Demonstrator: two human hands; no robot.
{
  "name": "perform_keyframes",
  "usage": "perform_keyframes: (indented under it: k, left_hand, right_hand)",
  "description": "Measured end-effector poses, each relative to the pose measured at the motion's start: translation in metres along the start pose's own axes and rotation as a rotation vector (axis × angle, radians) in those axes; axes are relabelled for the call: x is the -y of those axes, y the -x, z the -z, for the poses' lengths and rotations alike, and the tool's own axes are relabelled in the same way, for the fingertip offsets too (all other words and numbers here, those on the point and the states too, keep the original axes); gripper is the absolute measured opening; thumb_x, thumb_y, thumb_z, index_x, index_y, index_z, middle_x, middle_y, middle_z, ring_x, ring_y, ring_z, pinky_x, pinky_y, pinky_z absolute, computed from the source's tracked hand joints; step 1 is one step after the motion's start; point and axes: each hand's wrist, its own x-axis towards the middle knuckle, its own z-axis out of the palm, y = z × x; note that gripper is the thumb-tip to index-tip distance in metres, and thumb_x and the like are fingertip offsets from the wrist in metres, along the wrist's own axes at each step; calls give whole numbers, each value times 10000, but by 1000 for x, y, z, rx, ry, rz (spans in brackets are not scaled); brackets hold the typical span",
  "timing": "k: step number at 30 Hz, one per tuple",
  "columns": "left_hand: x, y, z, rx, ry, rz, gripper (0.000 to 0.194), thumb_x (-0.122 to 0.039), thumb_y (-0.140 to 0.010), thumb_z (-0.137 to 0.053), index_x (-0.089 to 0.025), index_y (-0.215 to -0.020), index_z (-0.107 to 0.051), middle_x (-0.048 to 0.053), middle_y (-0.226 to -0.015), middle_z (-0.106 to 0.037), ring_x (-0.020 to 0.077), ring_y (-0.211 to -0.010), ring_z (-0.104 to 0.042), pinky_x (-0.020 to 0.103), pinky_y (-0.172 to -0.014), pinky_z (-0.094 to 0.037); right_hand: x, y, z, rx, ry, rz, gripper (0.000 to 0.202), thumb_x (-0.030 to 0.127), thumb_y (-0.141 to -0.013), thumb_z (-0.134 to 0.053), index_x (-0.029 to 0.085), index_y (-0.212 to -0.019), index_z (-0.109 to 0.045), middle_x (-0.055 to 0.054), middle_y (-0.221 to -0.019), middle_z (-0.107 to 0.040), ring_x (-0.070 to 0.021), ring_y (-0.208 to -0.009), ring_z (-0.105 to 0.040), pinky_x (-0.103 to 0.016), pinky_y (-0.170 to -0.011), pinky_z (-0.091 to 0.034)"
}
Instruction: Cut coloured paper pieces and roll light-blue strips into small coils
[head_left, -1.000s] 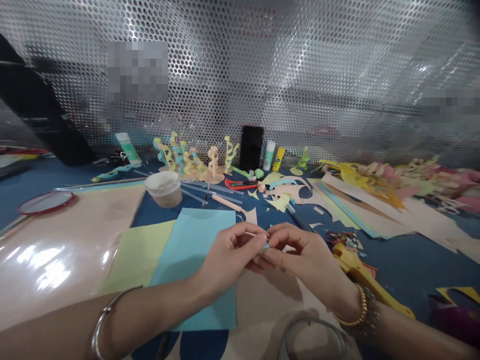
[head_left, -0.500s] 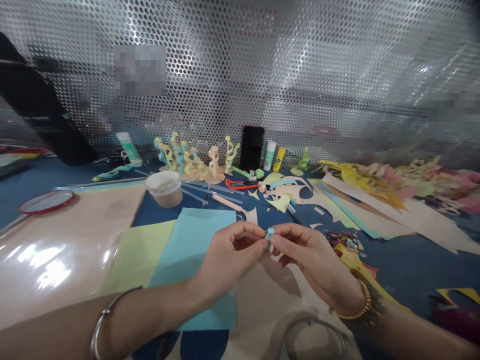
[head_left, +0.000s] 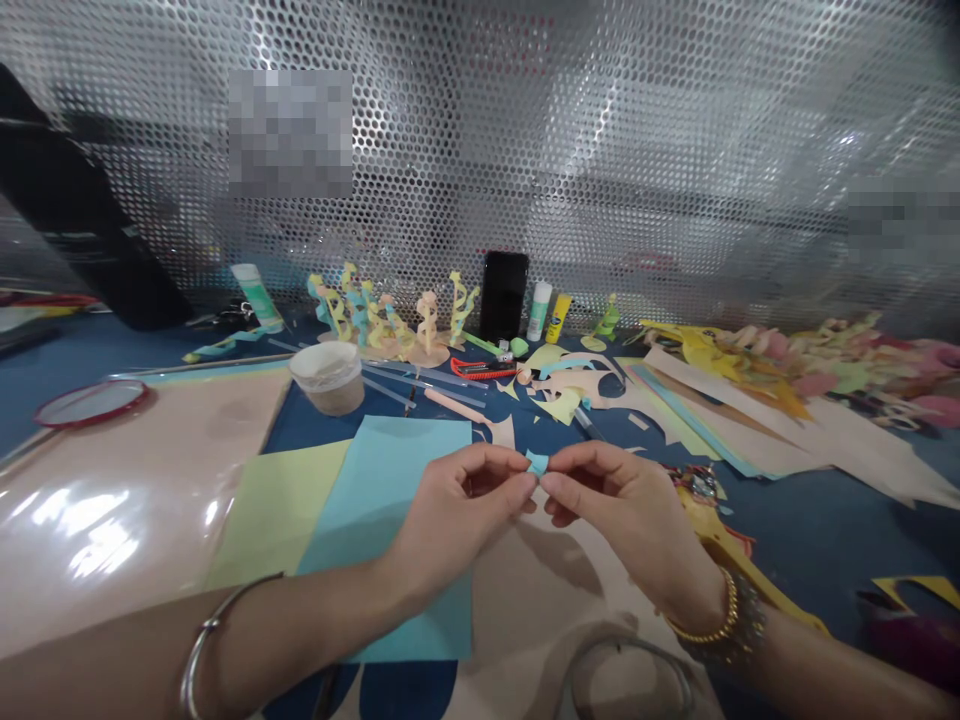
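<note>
Your left hand (head_left: pixel 465 505) pinched one side of a small folded light-blue paper piece (head_left: pixel 536 464) between thumb and forefinger, and your right hand (head_left: pixel 630 510) pinched its other side the same way, remaining fingers loosely curled. You held the piece between your fingertips, raised over the dark-blue tabletop (head_left: pixel 810 530). Beside your left hand, a rectangular light-blue paper sheet (head_left: pixel 405 460) partly covered a pale yellow-green paper sheet (head_left: pixel 274 510).
</note>
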Motion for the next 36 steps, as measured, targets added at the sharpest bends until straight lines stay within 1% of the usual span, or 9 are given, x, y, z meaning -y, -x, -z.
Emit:
perform_keyframes:
  k: [3, 8, 15, 17, 20, 23, 29, 33, 36]
  left_hand:
    - [-2, -1, 0, -22, 16, 20, 157, -308, -739, -713, -174, -809, -670, -16, -686, -680, 120, -601, -663, 222, -597, -520]
    - [-3, 0, 0, 0, 18, -8, 142, -315, -768, -696, -179, -809, -691, -16, -715, -690, 103, -591, -657, 206, -601, -525]
    - [0, 0, 1, 0, -24, -30, 140, -313, -781, -687, -191, -841, -720, -20, -649, -680, 97, -596, -629, 192, -592, -499]
    - [1, 0, 1, -1, -29, -16, 152, -315, -769, -697, -191, -852, -722, -19, -624, -672, 104, -597, -626, 198, -591, -500]
    - [1, -1, 1, -9, -30, -17, 145, -298, -734, -723, -189, -831, -715, -14, -666, -683, 109, -592, -624, 212, -586, -510]
    - [1, 0, 1, -10, -44, -37, 128, -296, -741, -714, -188, -811, -708, -19, -643, -666, 107, -579, -615, 214, -587, -509]
    - [2, 1, 3, -12, -67, -64, 138, -295, -757, -704, -198, -850, -680, -29, -661, -643, 104, -595, -602, 211, -589, -478]
    - [0, 1, 1, -16, -61, -60, 109, -286, -760, -688, -186, -784, -654, -31, -655, -631, 102, -594, -600, 205, -585, -470]
    - [-3, 1, 0, -20, -81, -56, 116, -294, -771, -667, -179, -763, -651, -28, -643, -624, 103, -587, -593, 209, -591, -467]
  right_hand:
    - [1, 0, -1, 3, 18, -1, 190, 314, -661, -765, 180, -762, -674, 17, -537, -650, -117, -514, -602, -226, -509, -533]
    - [2, -1, -3, -9, 23, 29, 177, 310, -672, -757, 184, -749, -660, 23, -554, -650, -108, -507, -604, -211, -500, -529]
    - [0, -1, -2, -26, 42, 42, 204, 332, -660, -764, 182, -743, -653, 22, -533, -639, -112, -502, -603, -217, -501, -533]
    - [-1, 0, -1, -27, 54, 46, 197, 329, -663, -761, 183, -739, -653, 18, -543, -642, -117, -506, -607, -224, -501, -536]
    - [-1, 1, -1, -21, 63, 52, 190, 332, -669, -755, 183, -744, -664, 9, -578, -653, -128, -523, -619, -236, -505, -544]
    - [0, 3, 0, -20, 73, 53, 187, 352, -689, -741, 183, -742, -679, 1, -609, -660, -128, -532, -615, -238, -499, -548]
    - [-2, 2, 0, 53, 20, 48, 208, 390, -741, -711, 185, -770, -682, -5, -644, -653, -127, -592, -603, -232, -524, -553]
    - [-4, 0, 0, 99, -37, 25, 237, 412, -751, -708, 180, -786, -673, -4, -652, -634, -127, -621, -590, -241, -553, -552]
    - [-4, 1, 1, 116, -28, 23, 250, 427, -771, -686, 179, -780, -654, 5, -641, -613, -120, -605, -572, -242, -553, -530]
